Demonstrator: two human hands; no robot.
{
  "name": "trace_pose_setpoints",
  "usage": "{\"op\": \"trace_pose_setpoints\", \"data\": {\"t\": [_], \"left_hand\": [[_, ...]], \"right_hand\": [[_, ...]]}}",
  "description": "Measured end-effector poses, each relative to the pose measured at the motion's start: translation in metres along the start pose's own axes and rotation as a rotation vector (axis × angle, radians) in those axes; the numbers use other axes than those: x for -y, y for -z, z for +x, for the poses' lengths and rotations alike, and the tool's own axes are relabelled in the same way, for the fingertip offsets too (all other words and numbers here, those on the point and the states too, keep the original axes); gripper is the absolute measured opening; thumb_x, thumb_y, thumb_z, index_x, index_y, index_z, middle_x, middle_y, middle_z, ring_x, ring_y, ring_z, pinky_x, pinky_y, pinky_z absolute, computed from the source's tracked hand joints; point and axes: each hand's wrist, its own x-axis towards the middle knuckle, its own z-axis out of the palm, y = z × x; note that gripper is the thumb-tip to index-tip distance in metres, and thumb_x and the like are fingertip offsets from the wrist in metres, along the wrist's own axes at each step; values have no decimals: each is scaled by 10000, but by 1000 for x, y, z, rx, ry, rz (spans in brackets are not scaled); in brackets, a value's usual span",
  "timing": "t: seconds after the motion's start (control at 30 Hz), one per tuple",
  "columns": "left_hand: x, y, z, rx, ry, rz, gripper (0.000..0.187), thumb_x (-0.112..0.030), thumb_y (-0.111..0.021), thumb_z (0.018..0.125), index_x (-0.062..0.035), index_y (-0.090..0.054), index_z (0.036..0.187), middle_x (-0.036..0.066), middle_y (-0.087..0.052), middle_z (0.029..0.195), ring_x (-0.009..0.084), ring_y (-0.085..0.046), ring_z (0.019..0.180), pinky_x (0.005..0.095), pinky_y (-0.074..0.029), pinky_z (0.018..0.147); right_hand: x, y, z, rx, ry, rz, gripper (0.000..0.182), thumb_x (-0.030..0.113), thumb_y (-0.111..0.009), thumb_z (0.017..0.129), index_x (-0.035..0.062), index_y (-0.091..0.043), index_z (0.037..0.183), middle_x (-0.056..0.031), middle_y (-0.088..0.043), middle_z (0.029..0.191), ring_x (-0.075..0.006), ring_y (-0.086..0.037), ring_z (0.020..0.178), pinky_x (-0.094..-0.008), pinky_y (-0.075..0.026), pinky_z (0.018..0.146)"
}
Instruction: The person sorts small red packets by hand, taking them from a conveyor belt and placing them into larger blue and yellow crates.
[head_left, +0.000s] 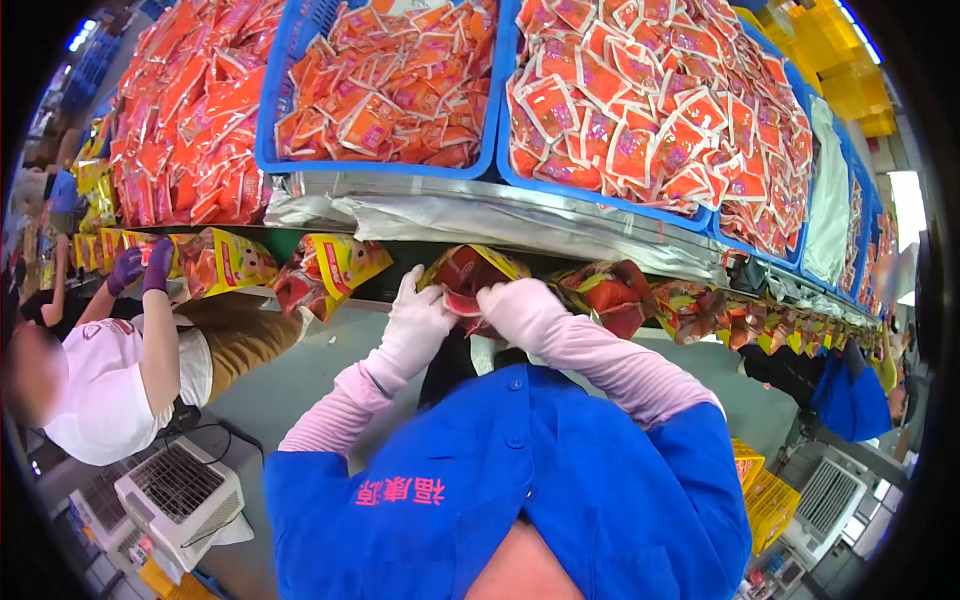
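A yellow and red packaging bag (468,268) stands in front of me with its mouth open and its dark red inside showing. My left hand (414,318), in a white glove, is closed on the left side of the bag's near rim. At the right side of the same rim, my gloved right hand (522,312) has its fingers closed and curled inward. A red strip with a pale edge (462,303) spans the gap between my fingers. Another open bag (606,292) stands just right of my right hand, and a yellow bag (338,265) is to the left.
Blue crates (500,90) heaped with red sachets (640,100) line the far side, above a plastic-covered edge (440,215). More bags (745,322) run along the line to the right. A person (110,380) with purple gloves works at the left; yellow crates (768,505) stand behind right.
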Motion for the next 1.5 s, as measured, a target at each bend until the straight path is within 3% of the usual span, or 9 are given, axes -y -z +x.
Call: {"op": "trace_pose_setpoints", "data": {"t": [0.1, 0.33, 0.4, 0.67, 0.87, 1.0, 1.13, 1.37, 1.5], "left_hand": [[6, 9, 5, -59, -46, -100, 76, -124, -630, 730, -144, -680, 782, -6, -646, 774, 166, -650, 881, 564, -427, 1051], [50, 33, -4, 80, -70, -149, 77, -163, -695, 712, -142, -674, 783, 8, -639, 788, 198, -632, 916, 569, -412, 1039], [79, 66, 23, -12, 89, -452, 190, -142, -773, 684, -116, -678, 847, 52, -667, 870, 260, -630, 970, 503, -437, 953], [244, -25, 162, 121, 636, 208, 360, -244, -683, 882, -102, -574, 1195, 139, -637, 1066, 338, -672, 961, 469, -547, 794], [276, -40, 147, -48, 517, 20, 289, -124, -528, 916, -95, -690, 1153, 171, -724, 1047, 315, -715, 980, 448, -565, 830], [112, 99, 127, 87, 428, -946, 236, -54, -623, 834, -28, -699, 1056, 166, -721, 1000, 286, -713, 925, 351, -556, 794], [-3, 49, 89, -15, -251, -547, 187, -93, -648, 787, -81, -694, 968, 115, -713, 955, 286, -688, 922, 344, -547, 806], [2, 6, 62, 44, -94, -87, 239, -215, -719, 727, -67, -720, 915, 88, -680, 861, 273, -635, 975, 446, -442, 1012], [14, -7, 52, 89, -265, 56, 80, -143, -623, 708, -133, -631, 629, 31, -584, 634, 210, -628, 737, 467, -445, 1032]], "right_hand": [[14, -13, 65, 539, -45, 41, 210, 267, -642, 857, 122, -737, 974, -112, -747, 1010, -280, -730, 848, -418, -580, 704], [-11, -156, 168, 159, -63, 342, 363, 509, -607, 860, 203, -748, 996, -86, -735, 1033, -258, -706, 954, -390, -558, 821], [7, 22, 94, 398, 64, 305, 346, 412, -649, 832, 151, -747, 1036, -168, -723, 1059, -340, -697, 951, -448, -551, 833], [-173, 93, 96, -932, -748, 89, 538, 341, -755, 818, 76, -574, 1249, -224, -654, 1163, -379, -682, 974, -454, -546, 880], [-205, 80, 88, -737, -698, 371, 406, 268, -707, 830, 15, -623, 1137, -220, -694, 1023, -331, -692, 968, -425, -541, 893], [-150, 125, -23, -754, -389, 1205, 413, 134, -496, 923, 18, -601, 1305, -61, -715, 1043, -130, -662, 921, -312, -509, 903], [-77, 103, -67, -427, 8, 1579, 401, 320, -626, 964, 31, -651, 1241, -11, -713, 1094, -90, -626, 970, -309, -476, 944], [-36, 8, -7, -121, -302, 28, 304, 192, -602, 870, 70, -711, 1126, -173, -733, 975, -309, -709, 933, -414, -551, 829], [-13, -17, 68, 132, -251, 201, 191, 184, -576, 875, 89, -735, 922, -134, -747, 959, -286, -725, 889, -423, -568, 768]]}}
